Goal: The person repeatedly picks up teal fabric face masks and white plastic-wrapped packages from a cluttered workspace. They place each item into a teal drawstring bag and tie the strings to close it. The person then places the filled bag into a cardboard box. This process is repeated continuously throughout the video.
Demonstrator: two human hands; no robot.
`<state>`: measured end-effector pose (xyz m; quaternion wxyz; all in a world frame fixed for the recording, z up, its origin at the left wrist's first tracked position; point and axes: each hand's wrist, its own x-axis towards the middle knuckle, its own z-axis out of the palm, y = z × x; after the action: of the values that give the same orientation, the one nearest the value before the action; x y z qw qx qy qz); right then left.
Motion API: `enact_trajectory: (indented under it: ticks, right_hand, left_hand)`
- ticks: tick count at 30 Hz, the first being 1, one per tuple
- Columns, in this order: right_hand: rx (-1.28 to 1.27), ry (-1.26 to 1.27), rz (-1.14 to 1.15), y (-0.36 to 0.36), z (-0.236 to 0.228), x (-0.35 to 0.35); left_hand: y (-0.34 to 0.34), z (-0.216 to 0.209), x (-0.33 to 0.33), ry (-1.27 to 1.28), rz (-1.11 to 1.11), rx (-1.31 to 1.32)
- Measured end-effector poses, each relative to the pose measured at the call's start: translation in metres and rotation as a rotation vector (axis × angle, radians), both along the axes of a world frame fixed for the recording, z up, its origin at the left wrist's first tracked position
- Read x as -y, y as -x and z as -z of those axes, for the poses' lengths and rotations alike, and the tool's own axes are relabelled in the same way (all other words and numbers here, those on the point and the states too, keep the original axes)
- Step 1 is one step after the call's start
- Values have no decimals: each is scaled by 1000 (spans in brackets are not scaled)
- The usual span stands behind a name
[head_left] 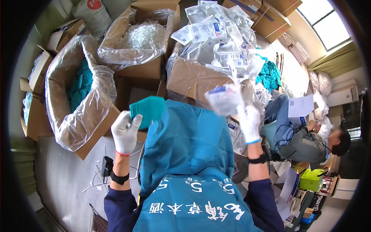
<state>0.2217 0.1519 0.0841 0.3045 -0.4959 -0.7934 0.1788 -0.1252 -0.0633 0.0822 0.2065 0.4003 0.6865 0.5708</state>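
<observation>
My left hand (125, 131), in a white knit glove, pinches a flat teal piece (147, 111) with angled corners by its left edge. It is held up just above my blue apron (189, 135). My right hand (249, 123), gloved the same way, grips a white printed packet (225, 99), which is blurred by motion. Beyond it, a cardboard box (197, 79) is heaped with similar white packets (216, 33). To the left, a plastic-lined box (63, 120) holds more teal pieces (81, 83).
Another lined box (116, 50) holds white stringy material (145, 34). A teal pile (269, 74) lies right of the packets. On the right, a seated person (309, 143) sits near a sheet of paper (301, 105). A green box (311, 179) is at lower right.
</observation>
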Motion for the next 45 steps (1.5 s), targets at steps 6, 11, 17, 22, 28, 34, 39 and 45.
enact_trajectory:
  ticks: [6,11,17,22,28,34,39,45]
  right_hand:
    - [251,-369,111,-11,-30,-156]
    - [351,-463,24,13,-22,-252]
    - [745,-13,33,20,71,-285]
    - [313,-252,39,43,34,-247]
    - [-391,186,-294,60,-22,-83]
    - [-887,1108,-371,95,29,75]
    - [-785,1075,-220,87,44,89]
    - [-935,1698,-522,56,18,86]
  left_hand:
    - [-31,27,5,147,-18,256]
    - [-44,47,-5,36,71,-58]
    - [-52,35,-25,55,60,80]
    - [-52,23,-33,124,-2,496]
    - [-62,33,-42,-6,65,716]
    - [-102,24,-51,-58,154,872]
    - [-119,41,-43,116,239,688]
    - [-126,37,-57,-22,58,543]
